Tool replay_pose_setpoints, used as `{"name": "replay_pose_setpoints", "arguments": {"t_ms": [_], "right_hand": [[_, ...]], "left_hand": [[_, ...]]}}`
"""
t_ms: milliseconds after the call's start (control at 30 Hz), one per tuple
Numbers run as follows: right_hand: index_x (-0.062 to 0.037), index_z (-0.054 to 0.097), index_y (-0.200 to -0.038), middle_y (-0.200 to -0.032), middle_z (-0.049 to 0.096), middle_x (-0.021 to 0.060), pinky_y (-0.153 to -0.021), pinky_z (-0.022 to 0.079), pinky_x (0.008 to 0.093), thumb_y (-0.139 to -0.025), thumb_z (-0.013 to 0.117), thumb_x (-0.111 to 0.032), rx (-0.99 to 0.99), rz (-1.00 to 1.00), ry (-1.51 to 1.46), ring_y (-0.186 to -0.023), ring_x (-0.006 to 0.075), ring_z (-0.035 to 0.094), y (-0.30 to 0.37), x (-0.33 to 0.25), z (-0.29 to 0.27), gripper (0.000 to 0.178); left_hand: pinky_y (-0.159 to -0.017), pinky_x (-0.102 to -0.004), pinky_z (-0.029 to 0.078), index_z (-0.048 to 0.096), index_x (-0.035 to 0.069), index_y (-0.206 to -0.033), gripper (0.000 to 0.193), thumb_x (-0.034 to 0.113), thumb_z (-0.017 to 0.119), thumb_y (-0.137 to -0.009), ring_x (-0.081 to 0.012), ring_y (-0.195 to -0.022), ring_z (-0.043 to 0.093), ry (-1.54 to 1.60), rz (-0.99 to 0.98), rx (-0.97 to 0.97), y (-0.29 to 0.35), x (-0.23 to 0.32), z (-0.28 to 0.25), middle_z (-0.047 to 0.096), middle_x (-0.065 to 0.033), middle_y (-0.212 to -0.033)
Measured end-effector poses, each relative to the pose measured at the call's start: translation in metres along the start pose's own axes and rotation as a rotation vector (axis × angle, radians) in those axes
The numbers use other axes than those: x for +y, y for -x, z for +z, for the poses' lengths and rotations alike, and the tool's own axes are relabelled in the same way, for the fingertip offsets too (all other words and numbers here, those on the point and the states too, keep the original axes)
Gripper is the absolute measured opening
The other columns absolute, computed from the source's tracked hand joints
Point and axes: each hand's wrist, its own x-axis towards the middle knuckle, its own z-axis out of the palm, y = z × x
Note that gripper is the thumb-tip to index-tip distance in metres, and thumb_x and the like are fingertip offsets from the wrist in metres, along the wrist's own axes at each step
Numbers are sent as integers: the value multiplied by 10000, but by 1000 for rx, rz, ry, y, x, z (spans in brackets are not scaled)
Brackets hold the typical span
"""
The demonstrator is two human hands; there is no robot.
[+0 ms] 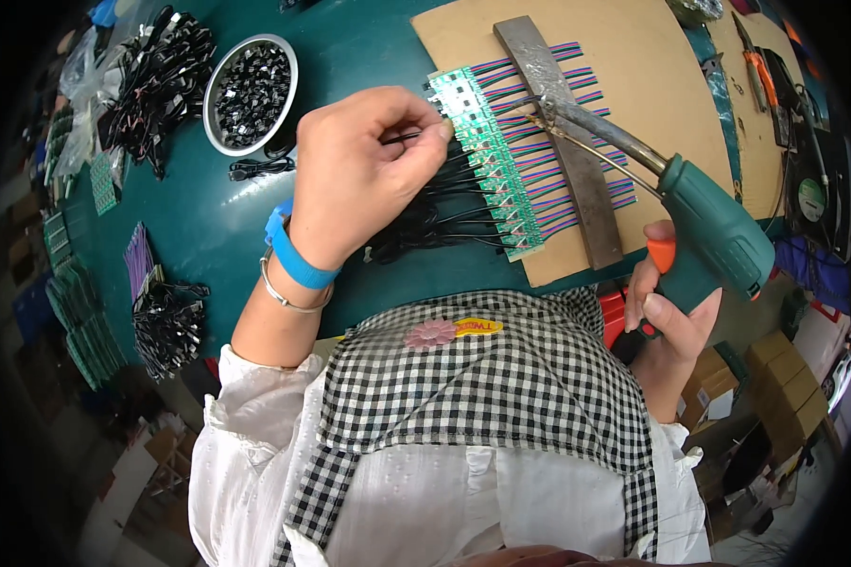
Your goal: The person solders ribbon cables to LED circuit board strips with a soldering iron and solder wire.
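Note:
My left hand (359,161) is closed, thumb and fingertips pinching a thin black cable (404,138) at the left edge of a green circuit board panel (501,175). Several black cables (449,180) run from that edge further down, with small joints along the board. My right hand (676,317) grips the handle of a green soldering gun (714,231) with an orange trigger. Its metal tip and thin feed tube reach left, over a flat metal bar (584,189). The bar lies across striped ribbon wires (619,161) that come out of the board's right side.
Board and bar rest on a brown sheet (671,123) on the green table (350,47). At the left are a metal bowl (209,118) of small black parts, bundled black cables (161,85) and a purple-wired bundle (165,326). Orange-handled pliers (759,76) lie far right.

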Motion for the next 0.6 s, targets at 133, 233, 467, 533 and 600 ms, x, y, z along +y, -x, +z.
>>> {"name": "replay_pose_setpoints", "arguments": {"t_ms": [133,233,467,533,600], "right_hand": [[164,363,-1236,-897,554,206,-391,433,246,-734,697,-73,35,7,12,-461,156,502,1,-2,3,648],[166,361,-1233,-1012,540,235,-390,438,248,-733,701,-70,-20,-21,14,-476,158,515,0,0,1,648],[154,376,-1222,-1064,521,233,-403,450,253,-736,702,-61,-25,9,31,-509,155,533,-1,1,0,624],[107,401,-1279,-1158,520,261,-494,509,258,-731,663,55,-123,39,20,-608,176,570,0,5,-8,609],[100,403,-1281,-1145,521,254,-498,510,261,-731,660,64,-120,33,18,-613,178,572,1,6,-5,608]], "left_hand": [[-544,-222,477,666,-26,-768,105,76,689,-765,-92,-563,580,-62,-18,-175,-15,0,12,645,-66,-649],[-551,-201,458,669,-37,-796,134,93,703,-797,-35,-585,543,-127,-38,-237,-21,-1,14,641,-34,-644],[-548,-222,467,673,-38,-776,160,118,708,-771,-51,-576,560,-219,-11,-268,-28,-2,16,634,-63,-616],[-547,-221,467,673,-37,-775,155,114,706,-769,-53,-573,561,-219,-14,-263,-28,-2,16,637,-62,-618],[-547,-220,467,673,-36,-774,151,111,705,-767,-55,-571,561,-219,-17,-257,-27,-2,16,639,-60,-620]]}}
